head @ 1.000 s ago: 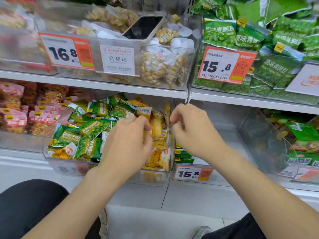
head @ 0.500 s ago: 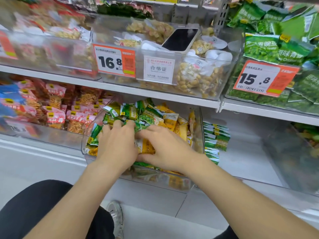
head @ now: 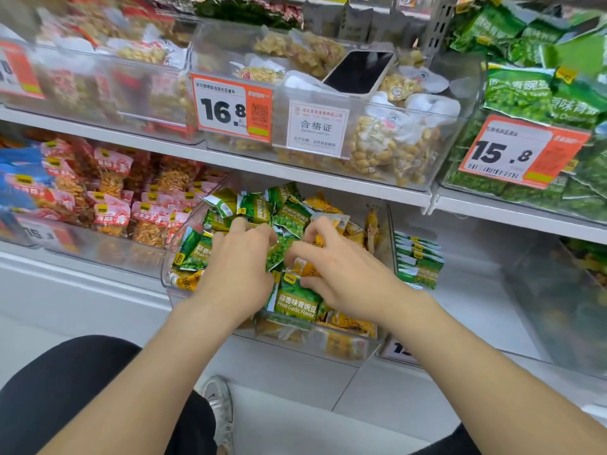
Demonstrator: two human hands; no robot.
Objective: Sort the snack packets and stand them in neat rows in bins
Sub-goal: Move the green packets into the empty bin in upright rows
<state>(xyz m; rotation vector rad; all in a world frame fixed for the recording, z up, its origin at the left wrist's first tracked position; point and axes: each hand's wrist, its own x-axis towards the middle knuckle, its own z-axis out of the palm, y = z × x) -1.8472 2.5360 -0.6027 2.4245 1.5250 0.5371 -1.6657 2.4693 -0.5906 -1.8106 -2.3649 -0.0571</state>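
**Both grips shift into the middle of the pile**

Since a second ago my left grip (head: 239,261) and right grip (head: 345,274) have come from the clear bin's (head: 272,339) right edge to its middle. My left fingers curl down into the green packets (head: 289,218); I cannot tell whether they hold one. My right thumb and fingers pinch a yellow packet (head: 307,269). A garlic pea packet (head: 297,302) lies between both wrists. Right of my right grip stands a green row (head: 418,264).

bright even shop light; soft shadows; motion blur at left edge; wide-angle bowing.
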